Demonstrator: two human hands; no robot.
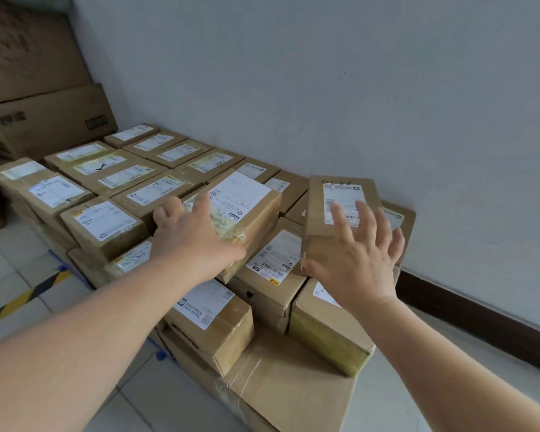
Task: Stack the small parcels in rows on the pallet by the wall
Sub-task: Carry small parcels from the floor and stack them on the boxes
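Hands at work on a delivery stack: the left hand [197, 238] holds the near end of a tilted parcel [247, 194] just left of centre. Its index finger lies straight on the top, its other fingers bend over the left edge, and its thumb spreads along the near edge. The right hand [365, 257], at 3 o'clock from the left one, grips nothing. Its fingers lie straight and spread over the top of a second parcel [317, 210], with the thumb by the near left corner. Bare forearms enter from 7 and 5 o'clock. Both boxes sit on top of the small brown parcels [125, 176] piled on a blue pallet [161, 355], of which only slivers show at 7 o'clock, beside the grey wall [325, 73]. Every box is taped shut and carries a white label, so the contents are hidden. The top layer runs away toward 11 o'clock in three rows: at least six labelled tops along the wall, four in the middle and three nearest the floor edge. About seven more boxes lie around the hands, some twenty in all, though covered ones prevent an exact count. One large taped carton [293, 394] sits under the pile at 6 o'clock. Two big cartons [50, 120] stand at 10 o'clock. Yellow-and-black hazard tape [28, 294] crosses the tiled floor [13, 263] at 8 o'clock, and a dark skirting board [480, 322] runs along the wall at 4 o'clock.
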